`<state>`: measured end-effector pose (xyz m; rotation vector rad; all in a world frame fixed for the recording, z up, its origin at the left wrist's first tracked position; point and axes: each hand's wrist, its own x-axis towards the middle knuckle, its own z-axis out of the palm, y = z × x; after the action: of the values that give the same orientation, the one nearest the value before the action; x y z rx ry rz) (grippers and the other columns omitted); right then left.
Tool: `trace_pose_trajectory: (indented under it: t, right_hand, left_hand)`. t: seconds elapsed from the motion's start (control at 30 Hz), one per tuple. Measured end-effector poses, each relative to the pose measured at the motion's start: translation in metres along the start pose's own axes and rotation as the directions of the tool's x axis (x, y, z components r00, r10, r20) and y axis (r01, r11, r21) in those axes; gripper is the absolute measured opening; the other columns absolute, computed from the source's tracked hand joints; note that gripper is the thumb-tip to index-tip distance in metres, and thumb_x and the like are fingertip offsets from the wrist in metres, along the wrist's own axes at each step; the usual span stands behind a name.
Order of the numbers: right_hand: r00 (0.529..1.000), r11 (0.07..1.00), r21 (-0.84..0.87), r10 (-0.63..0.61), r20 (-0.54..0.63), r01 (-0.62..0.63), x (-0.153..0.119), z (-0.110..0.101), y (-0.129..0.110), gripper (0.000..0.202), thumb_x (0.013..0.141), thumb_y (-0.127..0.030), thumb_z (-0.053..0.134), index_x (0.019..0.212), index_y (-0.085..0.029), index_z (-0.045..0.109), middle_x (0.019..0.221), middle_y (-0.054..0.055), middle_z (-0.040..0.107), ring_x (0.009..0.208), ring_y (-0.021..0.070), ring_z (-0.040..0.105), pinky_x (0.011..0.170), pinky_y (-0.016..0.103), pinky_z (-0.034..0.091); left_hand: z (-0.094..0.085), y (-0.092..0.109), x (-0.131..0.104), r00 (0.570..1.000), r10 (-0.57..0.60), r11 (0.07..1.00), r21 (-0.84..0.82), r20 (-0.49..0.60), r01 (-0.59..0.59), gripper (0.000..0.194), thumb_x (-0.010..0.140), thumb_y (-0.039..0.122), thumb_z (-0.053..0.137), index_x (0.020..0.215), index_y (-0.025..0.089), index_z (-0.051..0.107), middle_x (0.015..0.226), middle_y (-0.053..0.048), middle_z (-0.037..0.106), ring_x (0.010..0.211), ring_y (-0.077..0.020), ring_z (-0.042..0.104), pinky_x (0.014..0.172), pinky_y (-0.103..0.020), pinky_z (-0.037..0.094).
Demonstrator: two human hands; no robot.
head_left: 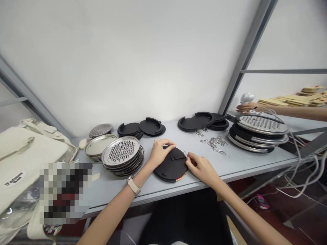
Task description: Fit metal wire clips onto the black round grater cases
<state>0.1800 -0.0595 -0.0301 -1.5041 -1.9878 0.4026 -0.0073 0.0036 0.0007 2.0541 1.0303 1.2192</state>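
A black round disc (170,166) lies on the table edge in front of me, with a slot in its face and a coloured strip along its near right rim. My left hand (161,152), wearing a watch, grips the disc at its far left side, with fingers closed together. At the right rim, my right hand (200,165) pinches a small bent-wire clip (185,154) against the disc. Several similar wire clips (217,141) lie loose to the right. Left of the disc stands a stack of round metal graters (122,152).
Shallow metal lids (100,145) and another grater (100,130) sit farther left. Black holders (152,126) line the wall. At right are stacked graters (262,125), white cables (316,166) and another person's hand (245,108). A cream bag (30,149) is at left.
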Motion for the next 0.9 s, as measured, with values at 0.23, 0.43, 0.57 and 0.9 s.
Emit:
trace_pose_trajectory:
  t: [0.23, 0.43, 0.57, 0.9]
  right_hand:
    - [1.0, 1.0, 0.01, 0.006, 0.0, -0.006, 0.0014, 0.0, -0.0006, 0.026, 0.089, -0.032, 0.039, 0.066, -0.022, 0.032, 0.053, -0.006, 0.041, 0.048, 0.0103, 0.039, 0.053, 0.022, 0.027]
    - [1.0, 1.0, -0.003, 0.011, 0.006, -0.011, 0.0001, -0.0001, -0.0001, 0.025, 0.089, -0.031, 0.039, 0.067, -0.022, 0.031, 0.052, -0.007, 0.039, 0.047, 0.0105, 0.037, 0.053, 0.022, 0.026]
    - [1.0, 1.0, -0.006, 0.007, 0.004, -0.007, 0.0003, -0.0001, -0.0002, 0.025, 0.089, -0.032, 0.039, 0.067, -0.022, 0.032, 0.053, -0.006, 0.04, 0.048, 0.0108, 0.038, 0.053, 0.022, 0.026]
    - [0.999, 0.994, 0.107, 0.023, -0.024, -0.021, -0.0004, -0.0008, -0.0017, 0.012, 0.092, -0.033, 0.037, 0.083, -0.025, 0.037, 0.051, -0.009, 0.038, 0.045, 0.0121, 0.039, 0.052, 0.022, 0.029]
  left_hand:
    - [-0.0006, 0.003, -0.0014, 1.0, -0.02, 1.0, 0.005, -0.004, 0.02, 0.025, 0.084, 0.033, 0.061, 0.066, 0.017, 0.067, 0.067, -0.001, 0.069, 0.068, -0.0162, 0.065, 0.073, -0.029, 0.047]
    - [-0.0004, 0.0058, -0.0015, 1.0, 0.011, 1.0, -0.017, -0.016, -0.012, 0.029, 0.093, 0.032, 0.046, 0.073, 0.017, 0.062, 0.073, -0.001, 0.063, 0.068, -0.0132, 0.061, 0.067, -0.025, 0.046]
    - [0.0002, 0.0011, -0.0006, 0.992, 0.057, 0.998, 0.008, -0.112, -0.057, 0.01, 0.085, 0.018, 0.054, 0.092, 0.019, 0.062, 0.085, -0.002, 0.061, 0.076, -0.0123, 0.059, 0.069, -0.024, 0.045]
    - [-0.0027, 0.0086, -0.002, 0.996, -0.022, 1.0, -0.004, -0.088, 0.021, 0.036, 0.091, 0.031, 0.046, 0.058, 0.017, 0.049, 0.052, 0.004, 0.048, 0.052, -0.0102, 0.049, 0.058, -0.024, 0.037]
